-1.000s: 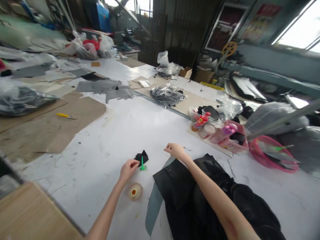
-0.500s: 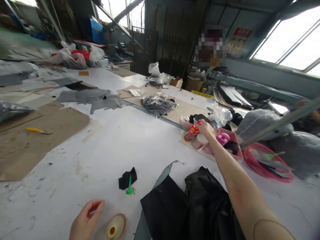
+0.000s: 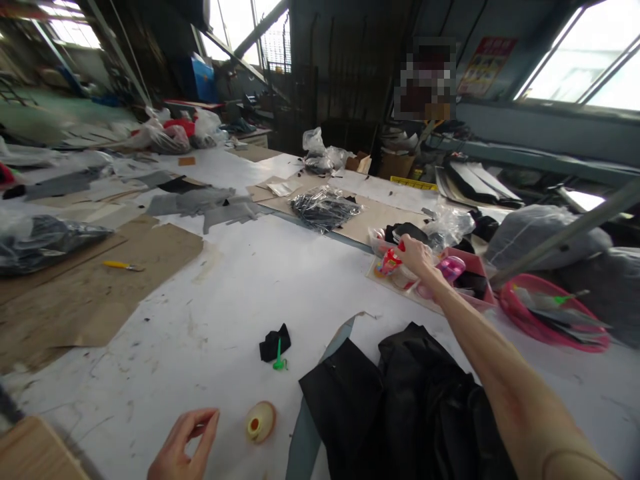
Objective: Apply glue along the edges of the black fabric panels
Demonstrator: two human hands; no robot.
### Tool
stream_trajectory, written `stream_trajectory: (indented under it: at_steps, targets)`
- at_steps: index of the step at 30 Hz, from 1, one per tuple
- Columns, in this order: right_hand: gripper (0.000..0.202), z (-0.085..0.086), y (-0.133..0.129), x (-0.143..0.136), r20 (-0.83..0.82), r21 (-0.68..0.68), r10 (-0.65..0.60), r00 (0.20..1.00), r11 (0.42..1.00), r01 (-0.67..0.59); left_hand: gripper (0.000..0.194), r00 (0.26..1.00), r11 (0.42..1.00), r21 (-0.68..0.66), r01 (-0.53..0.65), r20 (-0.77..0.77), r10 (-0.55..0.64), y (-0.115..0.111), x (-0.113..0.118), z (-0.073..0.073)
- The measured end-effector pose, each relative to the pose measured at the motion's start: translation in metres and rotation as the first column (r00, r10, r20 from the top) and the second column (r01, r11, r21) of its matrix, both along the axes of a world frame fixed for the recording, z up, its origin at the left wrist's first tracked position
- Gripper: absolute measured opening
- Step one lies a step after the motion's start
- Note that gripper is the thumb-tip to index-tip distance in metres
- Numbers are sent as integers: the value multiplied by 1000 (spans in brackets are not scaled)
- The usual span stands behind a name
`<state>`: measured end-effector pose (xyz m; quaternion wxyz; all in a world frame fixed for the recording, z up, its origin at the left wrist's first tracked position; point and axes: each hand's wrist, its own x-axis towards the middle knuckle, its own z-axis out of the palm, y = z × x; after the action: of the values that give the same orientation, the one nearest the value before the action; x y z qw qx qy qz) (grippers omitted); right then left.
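Head view | right hand (image 3: 418, 255) curled on red bottle (image 3: 392, 257), label (image 3: 387, 265) unreadable, hold unclear | left hand (image 3: 181, 445) pinched, empty

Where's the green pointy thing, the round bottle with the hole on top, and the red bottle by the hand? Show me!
Green pointy thing (image 3: 279, 359): head view, low on its spike.
Round bottle (image 3: 265, 419): head view, on its body.
Red bottle (image 3: 388, 263): head view, on its colourful side.

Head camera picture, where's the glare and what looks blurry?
Head view: the upper-right window is washed out to white, and the plastic-wrapped bundle shows bright glints; head view again: the red bottle at the right hand looks soft, and a pixelated patch hides whatever lies behind it.
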<state>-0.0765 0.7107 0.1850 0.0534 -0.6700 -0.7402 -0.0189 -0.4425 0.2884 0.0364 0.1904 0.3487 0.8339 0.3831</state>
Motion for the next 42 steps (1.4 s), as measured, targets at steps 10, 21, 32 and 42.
stream_trajectory:
  at_steps: [10, 21, 32, 42]
  targets:
    - [19, 92, -182, -33, -227, 156, 552, 802, 834, -529, 49, 895, 827, 350, 440, -251, -369, 49, 116, 99]
    - [36, 49, -366, -68, -537, -34, 630, 561, 649, -760, 65, 914, 905, 143, 402, -126, -386, -54, 134, 91]
    - [35, 1, -441, -92, -740, -86, 417, 527, 719, -689, 58, 863, 865, -17, 502, -50, -502, -138, 102, 91]
    - [35, 10, -445, -87, -751, 64, 562, 345, 582, -811, 44, 825, 829, 35, 558, 83, -559, -140, 94, 107]
